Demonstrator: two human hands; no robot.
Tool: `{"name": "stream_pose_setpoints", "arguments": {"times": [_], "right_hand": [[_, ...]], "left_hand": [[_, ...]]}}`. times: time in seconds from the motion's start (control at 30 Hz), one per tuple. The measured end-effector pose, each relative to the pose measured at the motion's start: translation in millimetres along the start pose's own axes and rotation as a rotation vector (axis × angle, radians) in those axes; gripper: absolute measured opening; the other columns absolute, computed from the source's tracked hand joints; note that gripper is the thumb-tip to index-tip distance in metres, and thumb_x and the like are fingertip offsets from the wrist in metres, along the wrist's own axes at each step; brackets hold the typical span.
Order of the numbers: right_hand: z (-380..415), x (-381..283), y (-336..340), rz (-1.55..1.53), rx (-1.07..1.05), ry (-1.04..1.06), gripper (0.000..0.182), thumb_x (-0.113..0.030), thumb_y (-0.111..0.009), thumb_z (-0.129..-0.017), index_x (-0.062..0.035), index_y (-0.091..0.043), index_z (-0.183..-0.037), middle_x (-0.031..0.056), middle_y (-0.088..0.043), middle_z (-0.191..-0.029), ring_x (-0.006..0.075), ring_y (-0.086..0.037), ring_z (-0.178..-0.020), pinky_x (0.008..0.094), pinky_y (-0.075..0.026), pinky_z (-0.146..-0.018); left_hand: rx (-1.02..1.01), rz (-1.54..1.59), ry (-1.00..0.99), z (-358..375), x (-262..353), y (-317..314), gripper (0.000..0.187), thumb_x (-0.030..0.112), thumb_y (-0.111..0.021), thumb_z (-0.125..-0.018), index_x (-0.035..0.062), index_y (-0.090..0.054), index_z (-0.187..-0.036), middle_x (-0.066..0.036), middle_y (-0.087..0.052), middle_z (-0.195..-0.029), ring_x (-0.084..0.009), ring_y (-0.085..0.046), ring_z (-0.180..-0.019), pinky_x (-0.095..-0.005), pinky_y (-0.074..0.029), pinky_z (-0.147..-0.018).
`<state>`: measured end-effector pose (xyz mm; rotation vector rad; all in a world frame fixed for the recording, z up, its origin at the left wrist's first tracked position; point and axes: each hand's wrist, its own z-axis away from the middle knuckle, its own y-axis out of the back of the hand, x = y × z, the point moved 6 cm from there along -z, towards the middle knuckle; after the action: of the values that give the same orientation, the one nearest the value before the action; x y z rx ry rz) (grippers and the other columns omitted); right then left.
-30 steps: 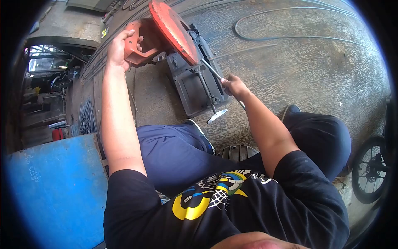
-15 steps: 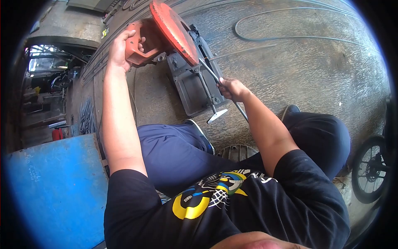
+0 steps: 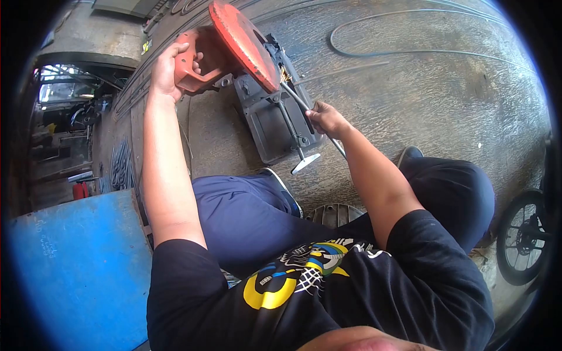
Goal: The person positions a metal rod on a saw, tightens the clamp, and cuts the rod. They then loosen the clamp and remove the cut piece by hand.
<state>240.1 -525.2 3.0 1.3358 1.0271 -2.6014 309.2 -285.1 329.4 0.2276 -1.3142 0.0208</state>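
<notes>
My left hand (image 3: 171, 70) is wrapped around the handle of an orange chop saw (image 3: 244, 47), whose round guard hides most of the blade. Fingers closed, my right hand (image 3: 328, 119) grips a thin metal rod (image 3: 297, 97). The rod's far end runs in beside the guard, where small sparks (image 3: 284, 76) show. Under the guard lies the dark saw base (image 3: 271, 131), with a clamp screw ending in a pale T-handle (image 3: 305, 164). The exact contact of blade and rod is hidden.
A blue panel (image 3: 88, 263) stands at the left, with a bundle of rods (image 3: 122, 167) behind it. Long bent rods (image 3: 404, 52) lie on the floor ahead. A spoked wheel (image 3: 523, 237) is at the right edge. My legs fold close to the saw.
Sparks have appeared at the rod's end beside the guard. The saw handle and guard have shifted very slightly to the left. Both hands keep their grips.
</notes>
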Motion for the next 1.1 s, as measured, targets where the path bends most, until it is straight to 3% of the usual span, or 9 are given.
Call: {"name": "stream_pose_setpoints", "arguments": {"times": [0.2, 0.27, 0.37, 0.5, 0.6, 0.67, 0.7, 0.77, 1.1], "right_hand": [[-13.2, 6.1, 7.5, 0.286, 0.230, 0.091, 0.022, -0.018, -0.066, -0.089, -0.0016, -0.052, -0.084, 0.0076, -0.057, -0.067, 0.0153, -0.052, -0.054, 0.0326, -0.042, -0.048], [-13.9, -1.0, 7.9, 0.462, 0.330, 0.232, 0.023, -0.017, -0.069, -0.086, 0.0009, -0.055, -0.086, 0.0100, -0.063, -0.077, 0.0173, -0.059, -0.068, 0.0347, -0.048, -0.063], [-8.0, -6.1, 6.9, 0.566, 0.395, 0.214, 0.024, -0.019, -0.068, -0.086, 0.0016, -0.056, -0.088, 0.0113, -0.066, -0.084, 0.0185, -0.061, -0.079, 0.0350, -0.048, -0.073], [-17.3, 1.4, 8.2, 0.555, 0.395, 0.310, 0.022, -0.018, -0.067, -0.088, -0.0015, -0.053, -0.088, 0.0059, -0.060, -0.076, 0.0129, -0.052, -0.068, 0.0300, -0.044, -0.063], [0.5, -12.7, 0.4, 0.445, 0.365, 0.182, 0.027, -0.025, -0.062, -0.091, 0.0005, -0.054, -0.085, 0.0096, -0.065, -0.080, 0.0195, -0.061, -0.071, 0.0347, -0.049, -0.066], [0.6, -2.4, -0.6, 0.259, 0.248, -0.013, 0.027, -0.027, -0.059, -0.093, -0.0031, -0.052, -0.083, 0.0051, -0.055, -0.068, 0.0140, -0.052, -0.054, 0.0308, -0.041, -0.047], [1.4, -2.1, 0.6, 0.260, 0.248, -0.012, 0.027, -0.027, -0.059, -0.093, -0.0031, -0.052, -0.083, 0.0051, -0.055, -0.068, 0.0140, -0.052, -0.054, 0.0308, -0.041, -0.047], [1.3, 4.4, -7.6, -0.028, 0.076, -0.058, 0.025, -0.029, -0.055, -0.096, -0.0067, -0.050, -0.086, -0.0006, -0.042, -0.061, 0.0079, -0.036, -0.045, 0.0252, -0.026, -0.039], [4.7, 18.5, -10.2, -0.255, -0.131, -0.249, 0.023, -0.030, -0.050, -0.098, -0.0073, -0.050, -0.097, 0.0000, -0.042, -0.065, 0.0086, -0.034, -0.048, 0.0251, -0.024, -0.041]], "left_hand": [[0.002, -0.001, -0.001, 0.0, -0.3, -0.3, 0.043, 0.023, -0.058, -0.084, 0.0000, -0.052, -0.119, -0.013, -0.063, -0.087, -0.0160, -0.058, -0.065, -0.0309, -0.052, -0.061], [0.002, 0.008, 0.007, -0.4, -0.6, -0.1, 0.042, 0.023, -0.058, -0.084, 0.0000, -0.052, -0.119, -0.013, -0.063, -0.087, -0.0160, -0.058, -0.065, -0.0311, -0.052, -0.061], [0.012, 0.008, 0.004, -0.9, -0.9, 0.7, 0.042, 0.023, -0.058, -0.084, 0.0000, -0.052, -0.118, -0.013, -0.063, -0.087, -0.0160, -0.058, -0.065, -0.0313, -0.052, -0.061], [0.008, 0.009, -0.003, -0.4, -0.6, -0.5, 0.042, 0.023, -0.057, -0.084, -0.0002, -0.051, -0.119, -0.013, -0.062, -0.086, -0.0160, -0.058, -0.064, -0.0311, -0.052, -0.059], [0.003, 0.011, -0.006, 0.5, 0.2, -1.2, 0.043, 0.023, -0.057, -0.084, -0.0004, -0.051, -0.120, -0.013, -0.062, -0.086, -0.0159, -0.058, -0.063, -0.0310, -0.052, -0.059], [-0.002, 0.013, -0.005, -0.6, -0.6, -0.4, 0.043, 0.023, -0.057, -0.085, -0.0006, -0.051, -0.120, -0.013, -0.062, -0.086, -0.0159, -0.057, -0.063, -0.0309, -0.052, -0.058], [-0.019, 0.006, -0.005, -1.9, -0.5, 0.3, 0.043, 0.023, -0.056, -0.085, -0.0011, -0.050, -0.121, -0.014, -0.062, -0.087, -0.0171, -0.058, -0.065, -0.0309, -0.053, -0.061], [-0.034, -0.002, -0.006, -1.3, 0.5, -0.5, 0.043, 0.022, -0.055, -0.086, -0.0016, -0.048, -0.122, -0.015, -0.063, -0.088, -0.0183, -0.059, -0.066, -0.0309, -0.053, -0.063], [-0.014, -0.006, 0.006, -2.8, -0.6, 1.4, 0.042, 0.024, -0.055, -0.086, -0.0028, -0.050, -0.119, -0.014, -0.063, -0.088, -0.0183, -0.059, -0.067, -0.0317, -0.053, -0.064]]}}
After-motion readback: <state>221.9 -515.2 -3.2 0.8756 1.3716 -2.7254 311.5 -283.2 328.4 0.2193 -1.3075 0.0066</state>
